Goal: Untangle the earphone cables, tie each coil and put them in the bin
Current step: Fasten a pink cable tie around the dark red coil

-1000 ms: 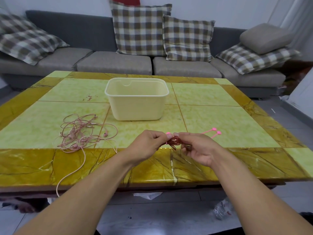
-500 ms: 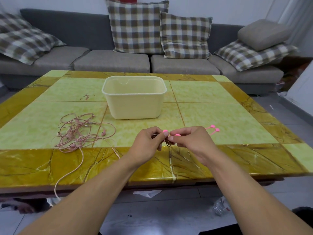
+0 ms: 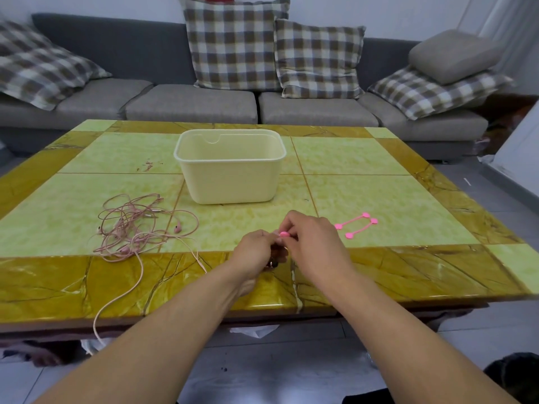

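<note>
My left hand (image 3: 255, 252) and my right hand (image 3: 313, 243) meet over the table's near edge. Between them they pinch a small dark red coiled earphone cable (image 3: 274, 259), mostly hidden by the fingers. A pink tie (image 3: 283, 234) shows at my right fingertips on top of the coil. A tangle of pale pink earphone cables (image 3: 137, 225) lies on the table to the left, one strand hanging over the front edge. The cream bin (image 3: 230, 167) stands behind my hands, with nothing visible inside.
Two loose pink ties (image 3: 355, 225) lie to the right of my hands. The yellow and green tiled table (image 3: 393, 275) has a grey sofa (image 3: 192, 103) with checked cushions behind it. White litter lies on the floor under the table.
Both hands stayed together on the coil and shifted slightly away from me. My right hand has turned over the coil, and the pink tie now sits at its fingertips.
</note>
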